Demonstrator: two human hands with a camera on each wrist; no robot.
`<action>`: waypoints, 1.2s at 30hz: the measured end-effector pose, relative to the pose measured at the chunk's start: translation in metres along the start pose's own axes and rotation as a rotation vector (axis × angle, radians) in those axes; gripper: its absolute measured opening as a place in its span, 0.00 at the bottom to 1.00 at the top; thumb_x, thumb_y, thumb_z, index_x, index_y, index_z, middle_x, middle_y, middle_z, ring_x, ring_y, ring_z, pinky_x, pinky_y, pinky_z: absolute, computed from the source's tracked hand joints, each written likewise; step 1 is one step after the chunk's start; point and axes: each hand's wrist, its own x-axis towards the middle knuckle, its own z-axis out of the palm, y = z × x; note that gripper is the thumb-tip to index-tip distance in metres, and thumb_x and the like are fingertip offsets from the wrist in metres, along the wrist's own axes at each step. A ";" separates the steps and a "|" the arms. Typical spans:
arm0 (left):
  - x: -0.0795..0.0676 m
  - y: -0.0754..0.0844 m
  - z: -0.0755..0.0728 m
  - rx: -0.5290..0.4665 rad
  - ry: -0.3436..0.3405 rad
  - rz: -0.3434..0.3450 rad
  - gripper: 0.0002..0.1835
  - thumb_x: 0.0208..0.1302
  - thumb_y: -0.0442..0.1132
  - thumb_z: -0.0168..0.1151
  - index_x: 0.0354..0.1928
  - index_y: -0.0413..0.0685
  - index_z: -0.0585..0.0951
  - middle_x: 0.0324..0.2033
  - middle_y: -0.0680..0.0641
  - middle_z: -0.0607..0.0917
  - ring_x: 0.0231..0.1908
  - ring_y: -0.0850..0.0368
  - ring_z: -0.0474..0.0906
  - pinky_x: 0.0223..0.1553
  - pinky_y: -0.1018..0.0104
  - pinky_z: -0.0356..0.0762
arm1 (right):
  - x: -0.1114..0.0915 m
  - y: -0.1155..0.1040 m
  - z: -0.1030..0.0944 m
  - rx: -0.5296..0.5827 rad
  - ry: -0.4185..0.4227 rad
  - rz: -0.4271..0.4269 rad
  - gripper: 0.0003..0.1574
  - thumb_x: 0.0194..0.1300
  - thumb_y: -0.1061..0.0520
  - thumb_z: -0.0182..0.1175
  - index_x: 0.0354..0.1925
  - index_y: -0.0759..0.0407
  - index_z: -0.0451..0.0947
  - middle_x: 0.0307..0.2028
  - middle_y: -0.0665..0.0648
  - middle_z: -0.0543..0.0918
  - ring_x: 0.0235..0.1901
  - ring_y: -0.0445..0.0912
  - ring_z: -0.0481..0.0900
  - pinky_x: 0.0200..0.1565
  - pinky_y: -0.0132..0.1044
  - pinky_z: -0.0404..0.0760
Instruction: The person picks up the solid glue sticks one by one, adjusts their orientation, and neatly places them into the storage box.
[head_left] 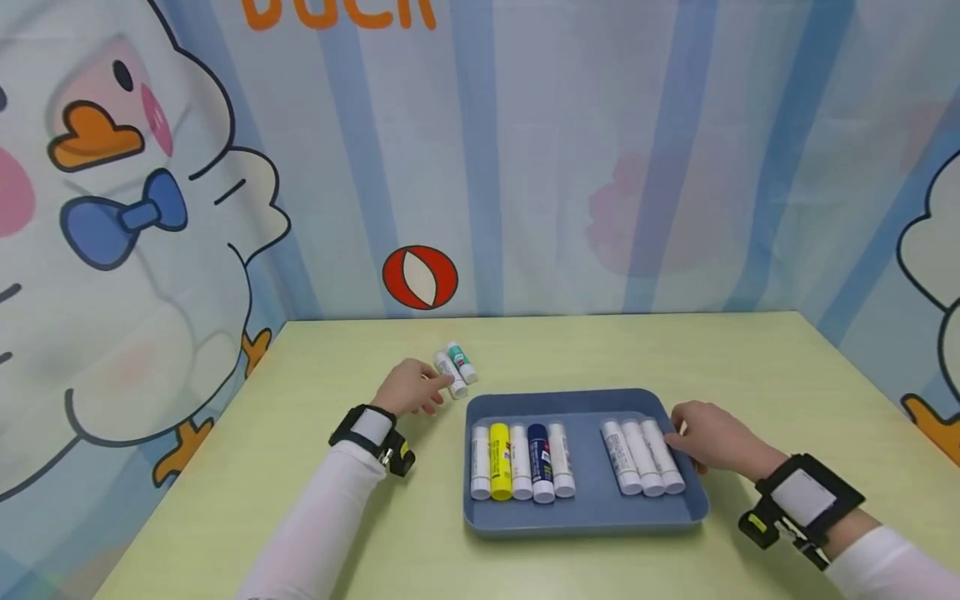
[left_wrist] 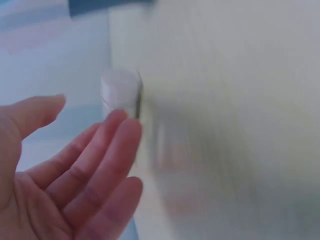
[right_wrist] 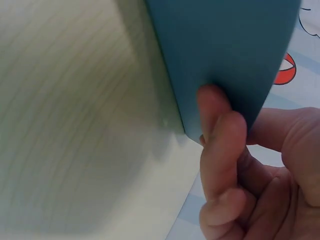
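My left hand [head_left: 410,388] is beside two glue sticks at the back of the table: a white glue stick [head_left: 446,365] and one with a green label [head_left: 460,358]. In the left wrist view the thumb stands apart from loosely bent fingers, a white stick end [left_wrist: 120,89] just beyond the fingertips; whether they touch is unclear. My right hand [head_left: 716,436] pinches the right rim of a blue-grey tray [head_left: 588,518], thumb over the edge and fingers against the outer wall [right_wrist: 220,45]. Inside, several glue sticks lie in a row on the left, including yellow [head_left: 500,462] and dark blue [head_left: 541,464]; three white ones [head_left: 642,458] lie on the right.
The pale yellow table [head_left: 337,517] reaches back to a striped curtain [head_left: 540,167] with a printed duck [head_left: 127,300] at the left. Bare tray floor separates the two groups of sticks.
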 end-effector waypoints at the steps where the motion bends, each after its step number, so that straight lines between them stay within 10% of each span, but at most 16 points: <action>1: 0.007 -0.001 -0.003 0.023 0.031 -0.012 0.20 0.68 0.49 0.60 0.43 0.37 0.83 0.26 0.47 0.85 0.23 0.55 0.83 0.23 0.66 0.76 | 0.000 0.000 0.000 0.009 -0.004 0.003 0.07 0.67 0.63 0.58 0.31 0.64 0.73 0.12 0.52 0.73 0.11 0.45 0.73 0.17 0.36 0.71; 15: 0.049 0.002 0.003 0.253 0.113 -0.297 0.26 0.62 0.61 0.60 0.24 0.43 0.79 0.14 0.49 0.75 0.16 0.56 0.69 0.19 0.66 0.64 | 0.005 -0.001 0.005 0.058 -0.033 -0.011 0.06 0.67 0.65 0.57 0.32 0.65 0.70 0.11 0.53 0.72 0.09 0.43 0.71 0.15 0.36 0.71; 30: 0.058 -0.026 0.000 0.198 0.156 -0.261 0.16 0.58 0.45 0.60 0.32 0.35 0.78 0.23 0.43 0.78 0.22 0.53 0.73 0.22 0.66 0.71 | 0.007 0.002 0.011 0.067 -0.028 -0.012 0.08 0.67 0.66 0.57 0.30 0.63 0.69 0.11 0.53 0.71 0.09 0.44 0.71 0.14 0.36 0.71; 36: 0.046 0.002 -0.015 -0.059 0.143 -0.144 0.16 0.63 0.45 0.59 0.34 0.34 0.79 0.25 0.43 0.81 0.23 0.54 0.77 0.23 0.64 0.81 | 0.012 0.007 0.012 0.067 -0.037 -0.015 0.09 0.67 0.66 0.57 0.30 0.63 0.68 0.11 0.54 0.72 0.09 0.44 0.71 0.14 0.36 0.71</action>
